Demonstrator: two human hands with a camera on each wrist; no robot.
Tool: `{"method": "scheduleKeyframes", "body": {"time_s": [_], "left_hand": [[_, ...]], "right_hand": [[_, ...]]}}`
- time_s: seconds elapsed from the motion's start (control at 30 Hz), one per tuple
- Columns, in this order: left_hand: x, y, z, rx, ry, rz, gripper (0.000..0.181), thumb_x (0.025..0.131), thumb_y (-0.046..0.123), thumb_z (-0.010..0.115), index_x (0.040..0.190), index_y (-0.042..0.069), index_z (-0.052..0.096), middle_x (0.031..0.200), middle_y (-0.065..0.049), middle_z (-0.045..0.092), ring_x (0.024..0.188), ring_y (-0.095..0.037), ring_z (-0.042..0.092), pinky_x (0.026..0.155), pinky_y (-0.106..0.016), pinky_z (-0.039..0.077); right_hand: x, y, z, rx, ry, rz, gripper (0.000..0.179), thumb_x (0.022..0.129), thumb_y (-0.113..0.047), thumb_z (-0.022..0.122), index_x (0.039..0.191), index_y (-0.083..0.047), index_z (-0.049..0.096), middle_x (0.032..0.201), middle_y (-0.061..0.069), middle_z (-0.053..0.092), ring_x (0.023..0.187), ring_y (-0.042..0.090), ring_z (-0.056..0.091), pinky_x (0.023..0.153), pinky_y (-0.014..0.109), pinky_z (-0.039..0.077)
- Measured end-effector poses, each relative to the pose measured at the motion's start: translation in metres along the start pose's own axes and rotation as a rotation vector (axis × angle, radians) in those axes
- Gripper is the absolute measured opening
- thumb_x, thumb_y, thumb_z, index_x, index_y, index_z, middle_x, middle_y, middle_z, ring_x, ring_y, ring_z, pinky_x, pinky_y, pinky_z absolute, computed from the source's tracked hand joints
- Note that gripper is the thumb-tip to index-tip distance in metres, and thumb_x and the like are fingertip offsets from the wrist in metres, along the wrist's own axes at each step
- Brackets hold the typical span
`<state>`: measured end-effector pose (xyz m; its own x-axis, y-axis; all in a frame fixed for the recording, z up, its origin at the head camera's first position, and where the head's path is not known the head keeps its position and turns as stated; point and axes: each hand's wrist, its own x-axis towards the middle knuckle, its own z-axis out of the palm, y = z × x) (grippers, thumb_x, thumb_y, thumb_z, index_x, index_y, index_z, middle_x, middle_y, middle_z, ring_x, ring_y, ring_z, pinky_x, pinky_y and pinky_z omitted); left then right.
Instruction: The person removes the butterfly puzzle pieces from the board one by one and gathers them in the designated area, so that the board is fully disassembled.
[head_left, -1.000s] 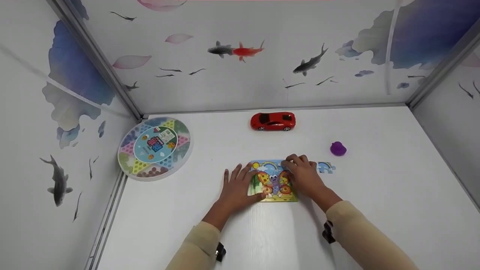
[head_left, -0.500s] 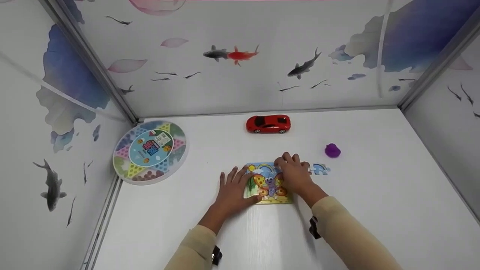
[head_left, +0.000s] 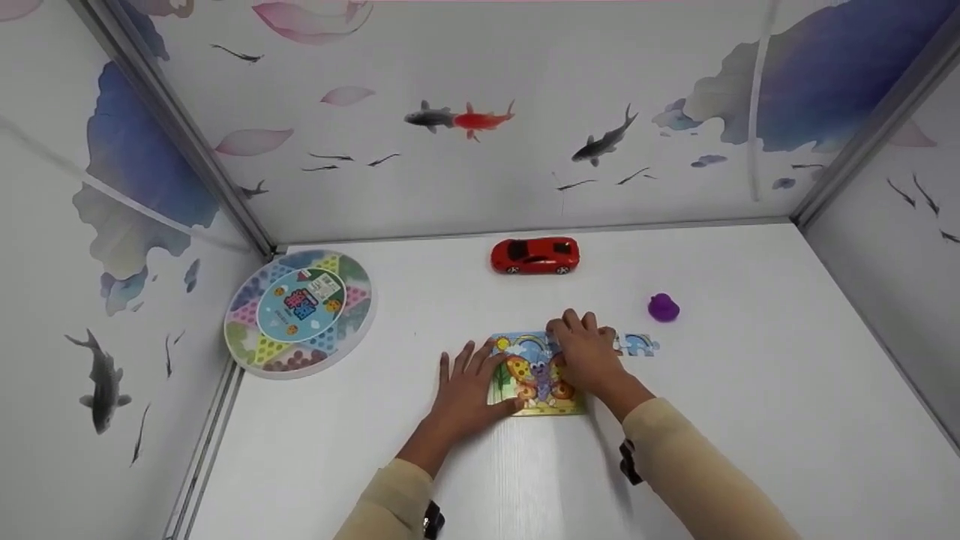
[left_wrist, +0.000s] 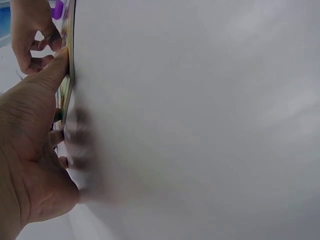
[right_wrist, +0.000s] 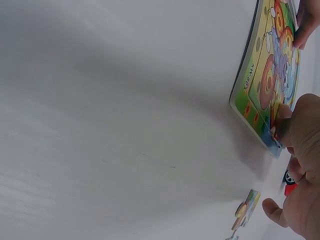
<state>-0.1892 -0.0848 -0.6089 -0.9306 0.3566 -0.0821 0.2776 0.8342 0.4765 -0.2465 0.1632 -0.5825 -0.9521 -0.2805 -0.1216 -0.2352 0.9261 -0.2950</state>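
Note:
A butterfly jigsaw puzzle (head_left: 538,386) in a thin board lies flat on the white table. My left hand (head_left: 466,390) rests along its left side, fingers spread and thumb on the lower edge. At the upper right corner, my right hand (head_left: 589,354) has its fingers curled down and seems to pinch a puzzle piece, mostly hidden beneath the fingers. In the right wrist view, the thumb (right_wrist: 284,122) presses at that corner of the board. Just right of this hand lies a loose rainbow piece (head_left: 637,345), with another piece (head_left: 619,345) partly covered beside it.
A red toy car (head_left: 535,256) stands near the back wall. A purple rubber duck (head_left: 664,307) sits to the right, beyond the loose pieces. At the back left, a round Chinese checkers box (head_left: 360,322) lies by the left wall. Walls enclose the table's back and sides.
The head view has shifted slightly. My right hand has moved a little left over the puzzle's corner, uncovering part of a second loose piece. The left hand stays in place.

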Motion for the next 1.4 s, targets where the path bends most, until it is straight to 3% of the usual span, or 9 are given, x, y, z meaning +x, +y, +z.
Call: {"method": "scheduleKeyframes", "body": {"time_s": [0.43,0.63,0.77,1.13,1.4], "left_hand": [[-0.004,0.004,-0.004,-0.002,0.005,0.005,0.086,0.098,0.066,0.072,0.166,0.02,0.048,0.183,-0.007,0.031,0.171,-0.041,0.023,0.134,-0.077,0.013],[-0.003,0.004,-0.003,-0.007,0.005,0.007,0.086,0.099,0.066,0.071,0.167,0.019,0.047,0.184,-0.007,0.029,0.171,-0.041,0.022,0.135,-0.076,0.012],[-0.003,0.003,-0.002,-0.002,0.011,0.017,0.087,0.098,0.067,0.07,0.167,0.018,0.047,0.184,-0.008,0.03,0.171,-0.042,0.023,0.134,-0.077,0.013],[-0.001,-0.001,0.001,0.001,0.022,0.024,0.087,0.098,0.067,0.07,0.166,0.018,0.048,0.183,-0.008,0.03,0.171,-0.042,0.023,0.134,-0.077,0.013],[-0.002,-0.001,0.001,0.0,0.01,0.017,0.088,0.098,0.069,0.069,0.167,0.02,0.047,0.184,-0.007,0.029,0.171,-0.041,0.022,0.134,-0.076,0.012]], "right_hand": [[-0.004,0.001,0.0,-0.037,0.025,-0.024,0.044,0.099,-0.021,0.085,0.139,-0.016,0.066,0.141,0.009,0.053,0.134,0.037,0.046,0.113,0.075,0.044],[-0.006,0.003,0.003,-0.03,0.012,-0.033,0.048,0.103,-0.021,0.08,0.147,-0.017,0.06,0.148,0.011,0.056,0.142,0.037,0.048,0.116,0.074,0.044],[-0.009,0.005,0.003,0.003,0.013,-0.063,0.048,0.105,-0.019,0.076,0.149,-0.018,0.058,0.151,0.012,0.056,0.144,0.039,0.05,0.12,0.072,0.044],[-0.015,0.008,-0.003,0.128,-0.013,-0.137,0.034,0.11,-0.018,0.07,0.144,-0.014,0.072,0.15,0.009,0.053,0.14,0.032,0.051,0.12,0.057,0.053],[-0.019,0.014,-0.003,0.087,0.014,-0.195,0.035,0.108,-0.024,0.073,0.141,-0.014,0.073,0.151,0.011,0.056,0.14,0.033,0.052,0.118,0.057,0.054]]}}
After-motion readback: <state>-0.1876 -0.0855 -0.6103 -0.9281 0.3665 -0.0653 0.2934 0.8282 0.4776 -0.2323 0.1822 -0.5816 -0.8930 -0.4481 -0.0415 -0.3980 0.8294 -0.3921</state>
